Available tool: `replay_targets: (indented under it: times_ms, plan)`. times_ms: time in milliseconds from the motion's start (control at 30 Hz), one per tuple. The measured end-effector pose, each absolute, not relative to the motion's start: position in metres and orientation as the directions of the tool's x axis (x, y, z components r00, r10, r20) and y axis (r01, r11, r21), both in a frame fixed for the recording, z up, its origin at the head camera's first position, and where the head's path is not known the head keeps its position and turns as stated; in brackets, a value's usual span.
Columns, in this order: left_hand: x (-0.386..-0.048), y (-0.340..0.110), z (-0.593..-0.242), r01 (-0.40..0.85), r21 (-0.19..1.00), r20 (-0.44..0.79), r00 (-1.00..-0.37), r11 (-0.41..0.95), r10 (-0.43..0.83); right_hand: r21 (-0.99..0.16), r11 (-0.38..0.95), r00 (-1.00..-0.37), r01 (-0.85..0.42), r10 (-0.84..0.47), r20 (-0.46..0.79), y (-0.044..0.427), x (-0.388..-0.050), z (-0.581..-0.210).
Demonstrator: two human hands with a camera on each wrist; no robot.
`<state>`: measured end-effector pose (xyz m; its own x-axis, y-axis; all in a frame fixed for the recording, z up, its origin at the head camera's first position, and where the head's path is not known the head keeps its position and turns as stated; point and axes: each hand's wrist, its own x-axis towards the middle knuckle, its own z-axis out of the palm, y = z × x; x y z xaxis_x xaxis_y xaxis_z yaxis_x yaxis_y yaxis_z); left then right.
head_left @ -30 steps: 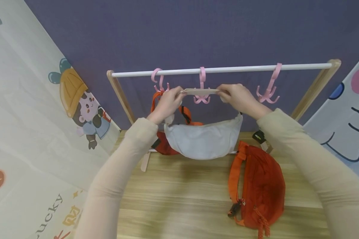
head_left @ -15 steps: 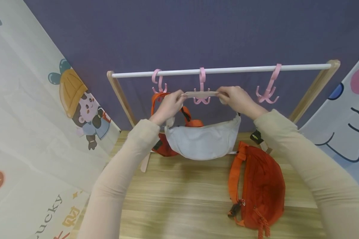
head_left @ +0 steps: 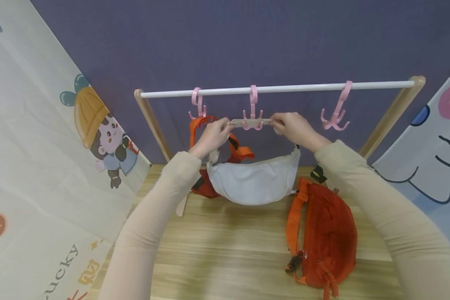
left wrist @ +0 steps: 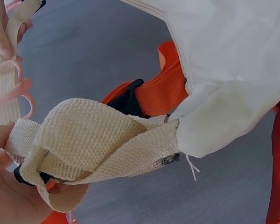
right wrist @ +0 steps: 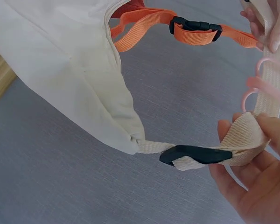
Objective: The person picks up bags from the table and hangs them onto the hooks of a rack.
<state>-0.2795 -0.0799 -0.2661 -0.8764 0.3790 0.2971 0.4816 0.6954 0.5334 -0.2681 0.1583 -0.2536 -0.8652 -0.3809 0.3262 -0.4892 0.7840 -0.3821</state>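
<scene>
A white waist bag (head_left: 255, 181) hangs by its cream webbing strap (head_left: 236, 123) below the middle pink hook (head_left: 253, 102). My left hand (head_left: 214, 134) pinches the strap just left of that hook. On the other side, my right hand (head_left: 294, 128) grips it too, so a short stretch is drawn level between them. Pink prongs (left wrist: 11, 93) cross in front of the strap in the left wrist view. A black buckle (right wrist: 196, 155) sits on the strap near my right hand in the right wrist view.
A white rail (head_left: 300, 88) on wooden posts carries the hooks. An orange bag's strap (head_left: 192, 132) loops at the left hook (head_left: 198, 102), its body partly hidden. Another orange waist bag (head_left: 331, 233) lies on the wood-grain surface (head_left: 210, 258). The right hook (head_left: 336, 110) hangs bare.
Both hands have lowered slightly with the white bag. The strap has come down from above the middle hook's prongs to behind them. The left hook has turned and shifted a little left.
</scene>
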Motion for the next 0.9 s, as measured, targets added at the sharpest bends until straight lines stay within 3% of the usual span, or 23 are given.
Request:
replay_targets:
  times_ms: [900]
  plan:
    - [-0.278, -0.077, -0.284, 0.452, 0.586, 0.246, -0.89, 0.673, 0.385, -0.406, 0.769, -0.861, -0.494, -0.367, 0.352, 0.157, -0.264, -0.271]
